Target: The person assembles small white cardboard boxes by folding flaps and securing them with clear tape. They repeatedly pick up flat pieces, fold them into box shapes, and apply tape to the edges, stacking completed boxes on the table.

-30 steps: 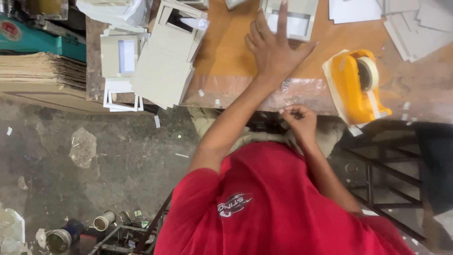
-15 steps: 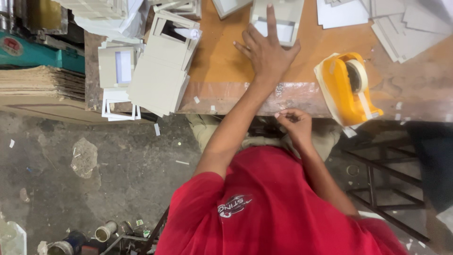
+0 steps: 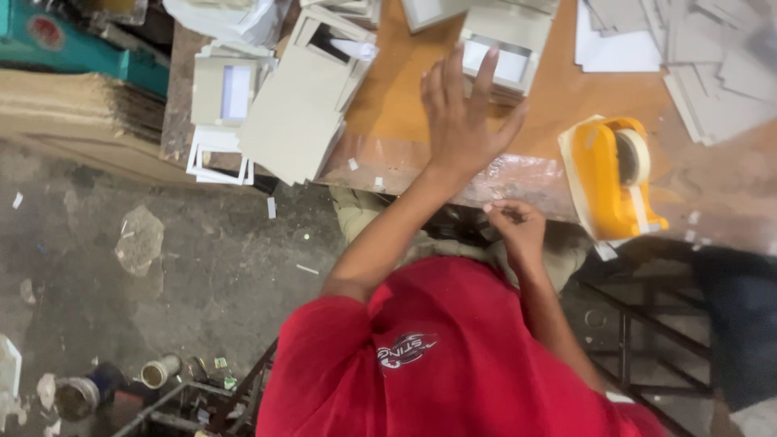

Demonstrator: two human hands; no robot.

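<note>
My left hand (image 3: 464,121) is open, fingers spread and palm down, over the orange-brown table top (image 3: 396,105). Its fingertips reach the near edge of a grey cardboard frame with a white window (image 3: 506,55). My right hand (image 3: 515,229) is curled shut just below the table's plastic-covered front edge (image 3: 518,178), near my lap. Whether it pinches something small I cannot tell. A yellow tape dispenser with a pale roll (image 3: 613,174) stands at the table edge, right of both hands.
Stacks of grey cards and frames (image 3: 291,113) lie to the left, and loose grey sheets (image 3: 712,73) at the back right. A pile of brown boards (image 3: 73,105) sits far left. Tins (image 3: 158,372) and scraps lie on the concrete floor. A dark metal frame (image 3: 639,340) stands right.
My left hand has drawn back slightly from the grey frame, fingers still spread. My right hand stays curled at the table edge.
</note>
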